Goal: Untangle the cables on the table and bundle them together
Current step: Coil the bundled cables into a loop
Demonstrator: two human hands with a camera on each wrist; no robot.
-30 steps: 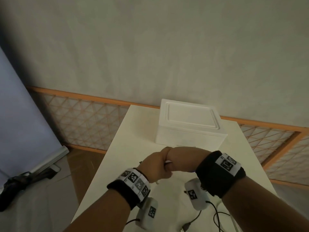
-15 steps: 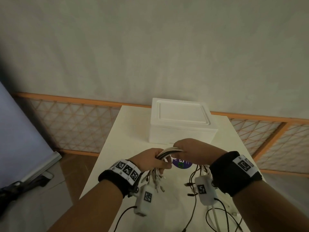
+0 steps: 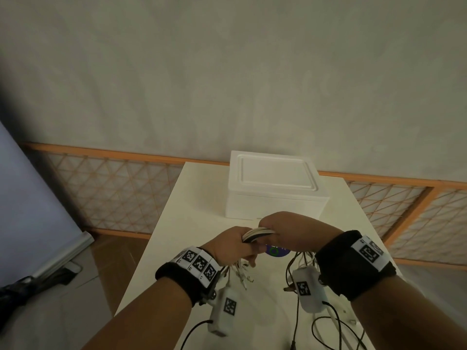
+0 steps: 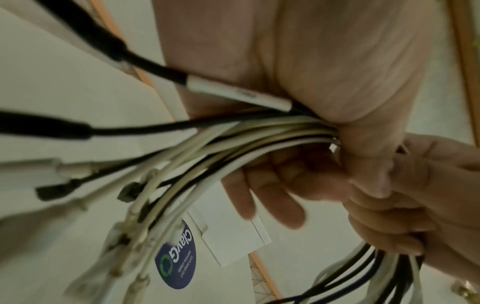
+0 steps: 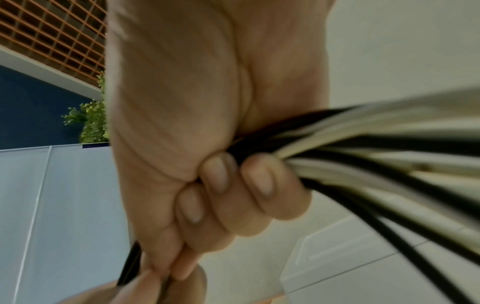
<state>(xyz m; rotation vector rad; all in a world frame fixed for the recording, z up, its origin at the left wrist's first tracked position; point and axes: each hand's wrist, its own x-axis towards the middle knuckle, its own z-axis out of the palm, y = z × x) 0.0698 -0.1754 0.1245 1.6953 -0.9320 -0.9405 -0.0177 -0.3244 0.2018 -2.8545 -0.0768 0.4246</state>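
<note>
since half a second earlier the two hands had barely shifted: the left hand (image 3: pixel 233 245) and the right hand (image 3: pixel 290 229) stayed together above the table (image 3: pixel 177 223), and the short arch of cables (image 3: pixel 257 233) between them looked a little tighter and neater. a second before, the fists had been pressed knuckle to knuckle with no cable showing between them. i read this as the gathering step being nearly done, with the strands collected into one bunch and the tying or wrapping not yet started.

the left wrist view showed the left hand's fingers (image 4: pixel 280 209) curled round the cream and black cables (image 4: pixel 233 144), gripping them as a bundle. the right wrist view showed the right hand's fingers (image 5: pixel 233 195) wrapped tightly round the same bunch (image 5: pixel 363 154).

the bundle was held in the air, just in front of the white foam box (image 3: pixel 274 190) and over a round blue sticker (image 3: pixel 276 251). its long axis ran roughly left to right between the fists, bowed upward in the middle. from each fist the ends dropped toward the table, the plug ends (image 4: pixel 124 236) fanning out below the left hand, while loose black strands (image 3: pixel 295 311) trailed down under the right wrist.
</note>
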